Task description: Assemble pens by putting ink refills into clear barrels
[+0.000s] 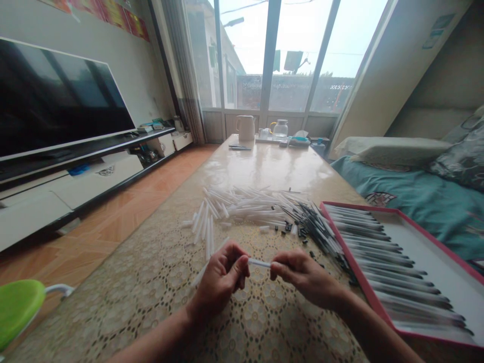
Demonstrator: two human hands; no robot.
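White tube (259, 262): held crosswise over the near half of the table (151, 272), between its left and right edges. The table has a flower-patterned top and extends lengthwise toward the windows. An open box (427, 247) with a pink rim lies along the right edge, toward the near right corner; it contains rows of slim, dark-ended rods. Loose white tubes (245, 204) form a heap across the middle of the table, with several set apart on the side facing the left edge. A kettle (246, 128) stands near the far edge; a glass jug (280, 129) stands to its right. A bundle of dark rods (313, 224) lies between the heap and the box. The left hand (229, 269) grasps the left end of the held tube with curled fingers and thumb. The right hand (298, 269) pinches the opposite end. Small black pieces (288, 227) lie scattered beside the dark rods.
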